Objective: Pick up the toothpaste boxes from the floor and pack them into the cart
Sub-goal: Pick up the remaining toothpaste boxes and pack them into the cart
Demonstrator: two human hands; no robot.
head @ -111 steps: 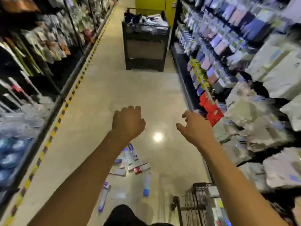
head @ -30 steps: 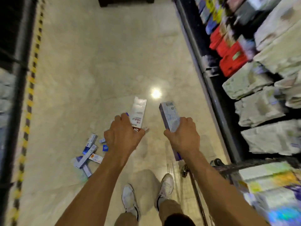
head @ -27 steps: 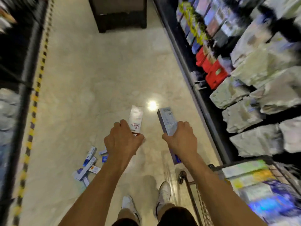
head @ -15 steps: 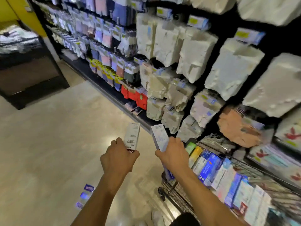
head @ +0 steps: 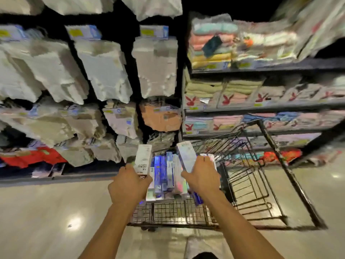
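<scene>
Left hand (head: 128, 186) grasping a white toothpaste box (head: 143, 159), right hand (head: 202, 177) grasping a holographic toothpaste box (head: 186, 156), both above the wire cart (head: 242, 184), packed toothpaste boxes (head: 164, 174) upright between the hands

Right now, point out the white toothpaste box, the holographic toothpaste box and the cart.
white toothpaste box (head: 142, 157), head view, front panel above the left hand.
holographic toothpaste box (head: 186, 156), head view, shiny face above the right hand.
cart (head: 291, 174), head view, black frame bar.

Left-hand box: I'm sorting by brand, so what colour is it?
White with dark print, the box in the left hand, seen in the head view.
</scene>
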